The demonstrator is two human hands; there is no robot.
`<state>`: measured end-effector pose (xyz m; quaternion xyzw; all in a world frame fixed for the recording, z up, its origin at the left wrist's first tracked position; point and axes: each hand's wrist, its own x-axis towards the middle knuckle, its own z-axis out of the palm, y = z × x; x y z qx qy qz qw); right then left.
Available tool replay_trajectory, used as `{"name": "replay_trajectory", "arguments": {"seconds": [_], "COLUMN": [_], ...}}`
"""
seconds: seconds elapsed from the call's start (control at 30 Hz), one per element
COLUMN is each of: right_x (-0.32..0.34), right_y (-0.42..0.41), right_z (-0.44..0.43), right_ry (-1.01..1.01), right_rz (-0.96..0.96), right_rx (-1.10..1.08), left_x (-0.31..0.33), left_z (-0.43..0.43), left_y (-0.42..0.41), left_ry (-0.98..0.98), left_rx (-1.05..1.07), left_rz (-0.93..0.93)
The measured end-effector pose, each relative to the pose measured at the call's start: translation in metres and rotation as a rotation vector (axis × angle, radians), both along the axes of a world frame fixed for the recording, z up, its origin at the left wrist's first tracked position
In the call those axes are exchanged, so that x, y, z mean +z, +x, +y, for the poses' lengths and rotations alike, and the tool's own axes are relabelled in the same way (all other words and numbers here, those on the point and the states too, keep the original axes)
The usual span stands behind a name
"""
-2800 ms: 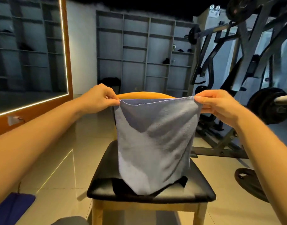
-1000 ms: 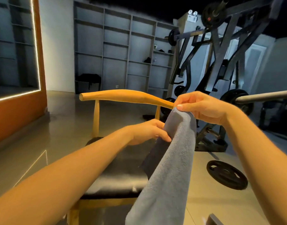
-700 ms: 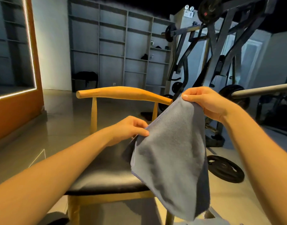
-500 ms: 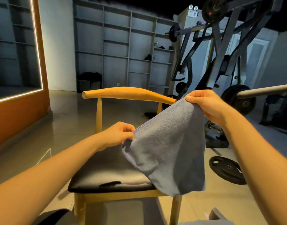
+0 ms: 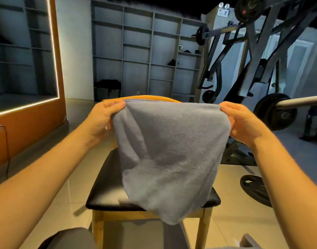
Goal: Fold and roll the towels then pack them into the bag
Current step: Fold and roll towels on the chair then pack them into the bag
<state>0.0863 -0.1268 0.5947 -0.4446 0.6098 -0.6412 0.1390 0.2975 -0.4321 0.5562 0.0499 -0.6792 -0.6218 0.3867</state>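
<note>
You hold the soft grey terry towel (image 5: 170, 150) stretched in the air above the black-cushioned wooden chair (image 5: 107, 186), your left hand (image 5: 104, 116) and right hand (image 5: 244, 123) each with a pinching grip on a top corner, so the folding step is under way and next likely calls for laying it flat.

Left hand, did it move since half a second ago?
Yes. The left hand rose from below the chair's back rail to its level, gripping the towel.

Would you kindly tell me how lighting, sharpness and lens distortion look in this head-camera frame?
Head view: dim, bluish room, with the LED strip glaring at left. Head view: the wide-angle lens tilts and bows the shelving. Head view: the towel, left hand and right hand look reasonably sharp.
</note>
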Motion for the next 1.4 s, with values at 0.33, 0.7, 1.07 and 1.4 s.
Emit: {"name": "replay_trajectory", "arguments": {"seconds": [0.33,0.7,1.07,1.4], "right_x": [-0.088,-0.185,-0.207,-0.207], "right_y": [-0.076,-0.191,-0.155,-0.035], "right_z": [-0.098,-0.213,-0.171,-0.053], "right_ry": [0.334,0.606,0.786,1.165], "right_rz": [0.155,-0.005,0.127,0.044], "right_rx": [-0.574,-0.671,-0.523,-0.351], "left_x": [-0.077,-0.172,-0.164,-0.179], "left_z": [-0.083,-0.175,-0.114,-0.027], "left_y": [-0.085,-0.209,-0.14,-0.04], "left_ry": [-0.403,-0.343,-0.545,-0.565], "left_rx": [0.343,0.459,0.126,0.087], "left_rz": [-0.574,-0.842,-0.799,-0.883]}}
